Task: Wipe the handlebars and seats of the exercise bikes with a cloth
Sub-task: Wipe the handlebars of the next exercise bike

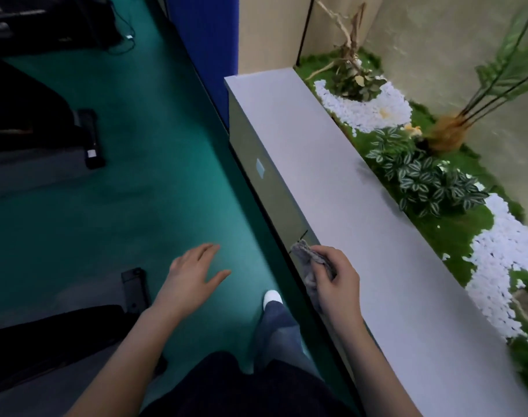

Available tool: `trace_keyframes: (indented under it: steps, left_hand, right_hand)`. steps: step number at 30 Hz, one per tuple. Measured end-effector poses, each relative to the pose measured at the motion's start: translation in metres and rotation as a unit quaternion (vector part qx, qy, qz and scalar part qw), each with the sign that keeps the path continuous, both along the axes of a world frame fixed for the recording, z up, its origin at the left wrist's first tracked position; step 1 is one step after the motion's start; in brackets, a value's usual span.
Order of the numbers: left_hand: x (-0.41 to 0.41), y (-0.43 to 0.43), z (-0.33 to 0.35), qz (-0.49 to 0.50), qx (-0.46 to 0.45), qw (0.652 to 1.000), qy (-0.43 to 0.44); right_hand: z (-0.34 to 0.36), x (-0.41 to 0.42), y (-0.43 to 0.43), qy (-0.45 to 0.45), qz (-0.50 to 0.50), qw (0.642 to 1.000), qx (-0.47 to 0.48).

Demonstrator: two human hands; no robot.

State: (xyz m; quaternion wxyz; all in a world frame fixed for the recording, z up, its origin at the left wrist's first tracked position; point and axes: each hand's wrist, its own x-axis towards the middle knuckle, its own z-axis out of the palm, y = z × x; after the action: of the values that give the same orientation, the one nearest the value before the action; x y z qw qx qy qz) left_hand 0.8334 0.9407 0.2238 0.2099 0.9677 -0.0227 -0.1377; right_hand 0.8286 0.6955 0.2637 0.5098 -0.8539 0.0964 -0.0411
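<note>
Right grip [336, 278]: clamped on the cloth; fingers curled, thumb and fingertips pinching the bunched top. It sits at the near edge of the ledge.
Cloth [308, 256]: grey and crumpled. One end sticks out just ahead of the right grip; the rest hangs below it, on its left side, against the ledge's front edge.
Left grip [193, 275]: apart; fingers straight and spread, palm down, holding nothing. It is left of the right grip and well apart from it.
Ledge [362, 221]: pale grey flat top, running ahead and to the right of the right grip.
Planter: beyond the ledge, right of the right grip; white pebbles [363, 108], green moss and striped-leaf plants [422, 176].
Floor [136, 206]: green, beneath the left grip.
Shoe [271, 296]: white, on the floor between the two grips.
Machines [90, 139]: dark frames left of the left grip, blurred; which parts they are cannot be told.
</note>
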Motion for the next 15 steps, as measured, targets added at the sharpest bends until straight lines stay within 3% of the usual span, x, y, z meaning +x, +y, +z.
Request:
trace_keyframes:
  steps: [9,15]
  left_hand:
    - [0.106,-0.028,0.003,0.119,0.049,0.992,0.016]
    - [0.15,-0.018,0.005,0.185,0.071,0.98,0.015]
  right_hand:
    - [0.004,0.164,-0.034,0.044,0.113,0.99,0.073]
    - [0.008,0.252,-0.011,0.065,0.149,0.981,0.104]
